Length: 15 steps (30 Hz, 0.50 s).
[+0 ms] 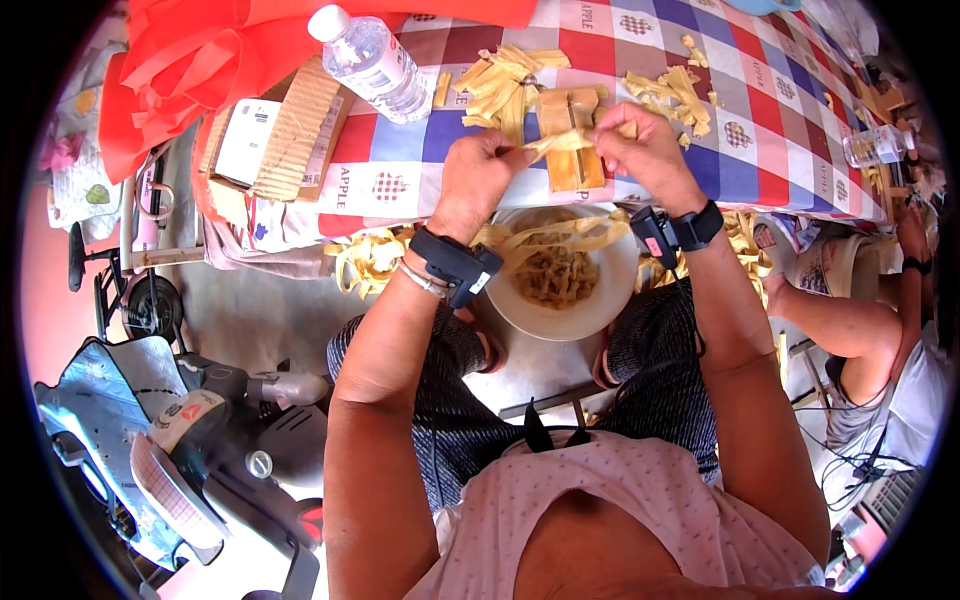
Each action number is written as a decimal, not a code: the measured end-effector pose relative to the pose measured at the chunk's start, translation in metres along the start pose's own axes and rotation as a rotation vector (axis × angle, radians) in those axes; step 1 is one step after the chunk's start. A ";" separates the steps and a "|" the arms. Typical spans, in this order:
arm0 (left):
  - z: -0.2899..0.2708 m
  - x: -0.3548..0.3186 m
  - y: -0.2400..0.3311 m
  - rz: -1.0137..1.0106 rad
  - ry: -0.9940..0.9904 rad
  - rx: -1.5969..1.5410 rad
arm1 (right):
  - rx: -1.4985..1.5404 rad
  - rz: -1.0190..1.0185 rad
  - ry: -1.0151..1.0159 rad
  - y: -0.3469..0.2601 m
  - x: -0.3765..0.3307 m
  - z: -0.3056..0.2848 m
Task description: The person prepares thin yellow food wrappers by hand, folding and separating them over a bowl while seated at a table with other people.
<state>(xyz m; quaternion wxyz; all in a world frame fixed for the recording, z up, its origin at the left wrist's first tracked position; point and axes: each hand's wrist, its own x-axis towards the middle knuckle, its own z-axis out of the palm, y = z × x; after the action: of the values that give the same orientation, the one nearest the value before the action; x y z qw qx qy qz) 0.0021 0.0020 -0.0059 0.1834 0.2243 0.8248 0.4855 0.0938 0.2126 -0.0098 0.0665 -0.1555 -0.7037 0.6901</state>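
Note:
Between my hands a pale yellow, flat strip (562, 146), which looks like dried leaf, is stretched across a small brown wooden block (566, 180) at the table's near edge. My left hand (471, 178) pinches the strip's left end, fingers closed. My right hand (648, 155) grips its other end with thumb and fingers. Behind the block lies a pile of similar flat strips (505, 85); a second, looser heap (675, 98) lies to its right. Below my hands a white basin (590, 325) holds short curled pieces, with long strips draped over its top.
A clear water bottle (372, 68) and an opened cardboard box (300, 135) stand at left on the checked tablecloth (410, 165). Red fabric (200, 80) covers the far left. Curled strips (370, 262) hang beneath the table edge. A scooter (230, 430) stands lower left; another person's arm (835, 325) shows at right.

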 end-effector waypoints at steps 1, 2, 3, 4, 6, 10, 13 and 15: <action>0.002 -0.002 0.000 0.079 0.053 0.083 | -0.078 -0.028 0.050 0.011 -0.002 0.000; 0.000 -0.004 0.002 0.036 0.037 0.062 | -0.156 -0.056 0.101 0.017 -0.004 -0.003; -0.007 -0.011 0.002 -0.020 0.031 0.047 | -0.233 -0.109 0.089 0.018 -0.005 -0.003; -0.012 -0.016 0.004 -0.070 0.024 0.026 | -0.234 -0.158 0.043 0.007 -0.012 0.001; -0.015 -0.030 0.009 0.009 -0.042 -0.148 | -0.231 -0.247 -0.052 -0.019 -0.034 0.012; 0.000 -0.058 0.028 0.053 -0.172 -0.313 | -0.738 -1.031 0.137 -0.041 -0.049 0.038; 0.009 -0.077 0.035 -0.105 -0.282 -0.584 | -0.733 -0.823 0.093 -0.025 -0.064 0.057; 0.000 -0.082 0.040 -0.162 -0.402 -0.551 | -0.762 -0.708 0.058 -0.025 -0.073 0.057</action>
<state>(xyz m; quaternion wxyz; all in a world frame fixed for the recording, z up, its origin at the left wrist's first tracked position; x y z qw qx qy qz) 0.0780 -0.0262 0.0361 0.4336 0.1912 0.6253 0.6200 0.1417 0.1354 0.0213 0.2537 0.0598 -0.9123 0.3158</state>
